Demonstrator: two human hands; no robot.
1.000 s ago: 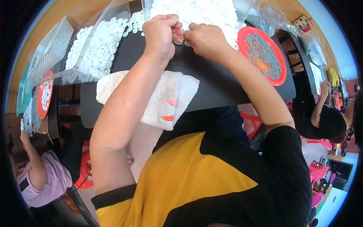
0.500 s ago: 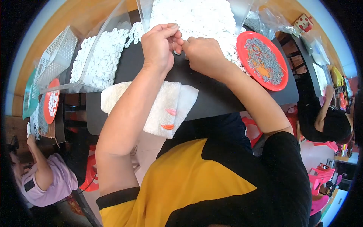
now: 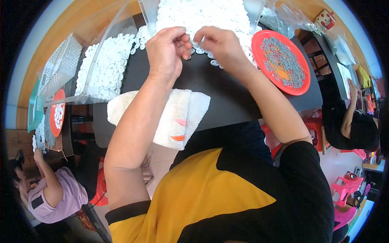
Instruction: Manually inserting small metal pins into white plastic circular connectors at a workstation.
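My left hand (image 3: 168,50) is held over the dark table, its fingers curled in toward the thumb; whatever they pinch is too small to make out. A short gap away, my right hand (image 3: 222,45) hangs with bent fingers, blurred by motion, so its grip cannot be read. Just beyond both hands lies a heap of small white oval plastic pieces (image 3: 202,16), with a few loose ones under the right hand. Right of the right hand sits a red plate (image 3: 306,77) of small grey metal pieces.
A folded cream towel (image 3: 170,121) lies at the table's near edge. On the left stands a clear bin (image 3: 91,99) of white pieces, beside a white perforated basket (image 3: 60,60). Clear plastic bags (image 3: 283,18) lie at the back right. Other people work at both sides.
My right hand has moved away from the left, opening a gap where the fingers met. Loose white pieces now show below it. My left hand has shifted slightly left.
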